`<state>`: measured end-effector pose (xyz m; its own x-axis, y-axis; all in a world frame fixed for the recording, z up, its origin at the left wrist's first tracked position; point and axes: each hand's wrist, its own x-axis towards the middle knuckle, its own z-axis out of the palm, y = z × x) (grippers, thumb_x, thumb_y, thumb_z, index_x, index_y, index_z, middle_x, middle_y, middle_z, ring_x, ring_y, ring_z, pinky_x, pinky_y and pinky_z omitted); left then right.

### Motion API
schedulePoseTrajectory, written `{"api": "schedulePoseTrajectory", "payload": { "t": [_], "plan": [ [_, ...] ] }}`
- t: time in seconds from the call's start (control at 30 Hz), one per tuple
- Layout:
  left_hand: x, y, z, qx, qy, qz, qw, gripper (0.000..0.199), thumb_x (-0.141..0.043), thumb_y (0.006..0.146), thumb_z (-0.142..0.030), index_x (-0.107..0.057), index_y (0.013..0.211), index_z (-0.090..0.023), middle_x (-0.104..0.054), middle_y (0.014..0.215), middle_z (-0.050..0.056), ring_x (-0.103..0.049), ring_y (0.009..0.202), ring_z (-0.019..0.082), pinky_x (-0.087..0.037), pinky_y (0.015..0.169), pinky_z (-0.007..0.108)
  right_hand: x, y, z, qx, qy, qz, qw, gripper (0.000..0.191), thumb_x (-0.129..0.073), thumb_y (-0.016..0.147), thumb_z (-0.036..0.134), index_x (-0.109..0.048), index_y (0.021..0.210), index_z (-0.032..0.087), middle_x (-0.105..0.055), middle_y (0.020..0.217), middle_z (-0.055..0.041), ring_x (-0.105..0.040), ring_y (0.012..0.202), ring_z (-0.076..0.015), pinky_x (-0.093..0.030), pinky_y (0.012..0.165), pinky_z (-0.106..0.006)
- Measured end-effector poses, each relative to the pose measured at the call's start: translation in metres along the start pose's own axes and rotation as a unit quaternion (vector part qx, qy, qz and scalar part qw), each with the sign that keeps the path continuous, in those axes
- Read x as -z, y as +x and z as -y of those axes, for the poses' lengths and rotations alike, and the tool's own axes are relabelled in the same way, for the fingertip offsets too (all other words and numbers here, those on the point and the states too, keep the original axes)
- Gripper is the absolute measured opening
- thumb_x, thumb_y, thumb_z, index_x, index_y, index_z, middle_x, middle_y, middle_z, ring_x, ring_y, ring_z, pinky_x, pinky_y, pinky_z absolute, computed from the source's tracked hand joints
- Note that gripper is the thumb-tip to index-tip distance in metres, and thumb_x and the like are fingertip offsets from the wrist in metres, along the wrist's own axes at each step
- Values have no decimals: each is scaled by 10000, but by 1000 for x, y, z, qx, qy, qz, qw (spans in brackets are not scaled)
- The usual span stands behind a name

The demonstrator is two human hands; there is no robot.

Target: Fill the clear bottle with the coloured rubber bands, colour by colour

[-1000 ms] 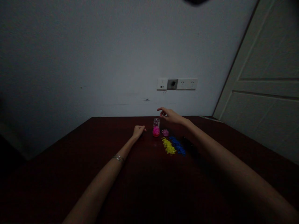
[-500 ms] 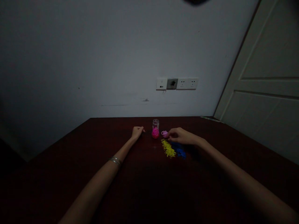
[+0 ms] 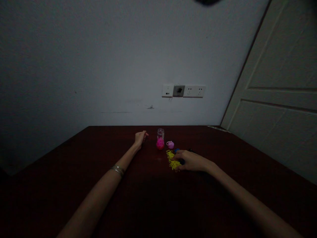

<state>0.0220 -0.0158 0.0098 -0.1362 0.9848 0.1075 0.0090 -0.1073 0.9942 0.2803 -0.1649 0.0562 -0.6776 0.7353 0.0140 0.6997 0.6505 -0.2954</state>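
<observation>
A clear glass jar with pink bands in its lower part stands upright and uncapped on the dark table. Just right of it lies a small pink lid with a loop. Nearer to me is a heap of yellow bands. Blue bands show only in part, mostly hidden behind my right hand, which touches the yellow heap with its fingers apart and bent downward. My left hand rests closed on the table left of the jar, with nothing seen in it.
The reddish-brown table meets a grey wall at its far edge. A row of sockets and switches is on the wall. At the right stands a panelled door. A small dark object lies behind my right hand.
My right hand has moved from beside the pink lid toward me, onto the yellow and blue bands. The whole view has shifted slightly. My left hand still rests by the jar.
</observation>
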Motion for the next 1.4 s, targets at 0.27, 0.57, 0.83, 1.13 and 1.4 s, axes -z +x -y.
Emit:
{"api": "schedulePoseTrajectory", "payload": {
  "t": [0.27,0.57,0.83,1.13,1.4],
  "plan": [
    [-9,-5,9,-69,135,-4,988,404,-447,720,-456,-607,552,-126,-332,352,-43,-303,368,74,-196,413,216,0,0,4,1,-10,-4,1000,226,-570,748,252,-641,958,207,-615,941,-54,-580,823,-183,-431,715,-288],
    [-7,-4,11,-95,70,3,993,504,-504,699,-599,-637,662,-114,-425,435,-32,-351,413,67,-245,424,202,1,2,5,-6,9,-17,1000,205,-560,742,213,-646,928,196,-636,923,-48,-585,806,-173,-424,697,-269],
    [-3,-6,-10,-136,76,72,985,467,-536,717,-527,-648,879,-104,-621,752,64,-523,664,125,-364,548,206,6,7,4,30,69,-34,997,148,-521,739,138,-642,822,157,-622,796,-25,-555,695,-123,-408,640,-222],
    [-17,-19,-29,-136,62,353,924,627,-733,577,-256,-509,1145,-115,-598,1045,108,-560,900,169,-407,841,321,24,17,-4,20,155,-60,986,162,-551,738,212,-656,835,135,-643,820,-47,-566,732,-141,-422,668,-247],
    [-26,-28,-22,-110,28,371,922,555,-728,561,-210,-534,1070,-102,-590,1070,110,-550,965,184,-378,911,355,70,45,-8,13,187,-108,976,222,-563,723,295,-658,832,127,-647,780,-50,-557,700,-140,-429,663,-268]
  ]
}}
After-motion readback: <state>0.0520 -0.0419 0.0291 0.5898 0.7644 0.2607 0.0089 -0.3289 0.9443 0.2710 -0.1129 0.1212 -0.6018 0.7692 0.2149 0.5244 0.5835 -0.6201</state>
